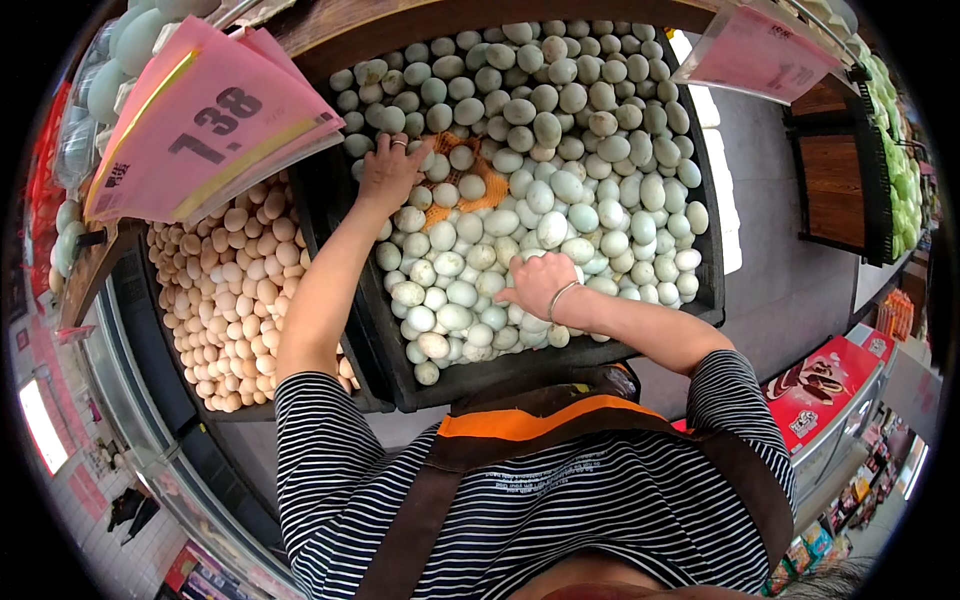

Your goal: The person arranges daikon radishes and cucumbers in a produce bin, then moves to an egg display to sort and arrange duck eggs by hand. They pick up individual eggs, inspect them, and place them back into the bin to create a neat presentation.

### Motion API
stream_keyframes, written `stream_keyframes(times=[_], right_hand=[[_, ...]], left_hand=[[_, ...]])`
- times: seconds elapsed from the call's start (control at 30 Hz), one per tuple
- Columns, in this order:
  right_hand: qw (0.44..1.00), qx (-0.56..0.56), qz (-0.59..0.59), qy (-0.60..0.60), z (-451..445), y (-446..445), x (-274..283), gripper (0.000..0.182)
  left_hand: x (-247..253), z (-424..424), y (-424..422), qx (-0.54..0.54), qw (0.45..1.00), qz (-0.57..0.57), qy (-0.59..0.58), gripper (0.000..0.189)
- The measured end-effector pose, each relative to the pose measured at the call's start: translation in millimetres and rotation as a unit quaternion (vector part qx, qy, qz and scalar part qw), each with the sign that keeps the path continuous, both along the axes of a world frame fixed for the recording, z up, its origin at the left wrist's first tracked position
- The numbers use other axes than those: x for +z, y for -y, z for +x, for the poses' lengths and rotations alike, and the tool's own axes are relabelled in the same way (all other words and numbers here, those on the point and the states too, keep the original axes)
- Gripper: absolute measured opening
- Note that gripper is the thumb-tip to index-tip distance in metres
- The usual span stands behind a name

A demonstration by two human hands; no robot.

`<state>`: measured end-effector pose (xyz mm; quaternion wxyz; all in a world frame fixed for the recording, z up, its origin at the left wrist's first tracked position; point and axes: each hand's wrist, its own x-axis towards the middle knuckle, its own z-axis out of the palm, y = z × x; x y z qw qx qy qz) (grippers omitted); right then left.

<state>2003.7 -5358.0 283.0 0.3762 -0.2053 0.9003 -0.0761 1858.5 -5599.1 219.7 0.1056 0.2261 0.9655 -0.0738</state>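
Observation:
My left hand [391, 171], with a ring on one finger, reaches to the left side of a black crate [711, 285] of pale green-grey eggs [552, 229]. Its fingertips rest among the eggs, beside an orange mesh net [491, 184]. Several eggs lie on the net, and other eggs partly cover it. Whether those fingers grip an egg or the net is hidden. Nearer my body, my right hand [540, 283] lies back-up on the paler eggs, a bracelet on its wrist. Its thumb points left and its other fingers curl out of sight, so their hold cannot be seen.
Left of the crate is another bin of light brown eggs [244, 285]. Pink price signs [217, 124] hang low at upper left, with another sign [765, 52] at upper right. A wooden shelf edge [480, 19] runs across the back. A red-topped freezer [821, 382] stands at right.

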Motion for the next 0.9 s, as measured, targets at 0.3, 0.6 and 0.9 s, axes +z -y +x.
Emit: stream_keyframes(times=[0.3,0.6,0.9], right_hand=[[1.0,0.006,0.012,-0.011,-50,1,2,0.05],[0.975,0.003,-0.073,-0.211,-114,41,-69,0.031],[0.975,0.14,-0.019,-0.168,-133,55,-85,0.029]], left_hand=[[-19,-12,27,-0.087,0.994,0.043,-0.054,0.05],[-9,-17,22,-0.078,0.996,0.046,-0.004,0.052],[24,-14,12,-0.012,0.992,0.12,0.046,0.049]])
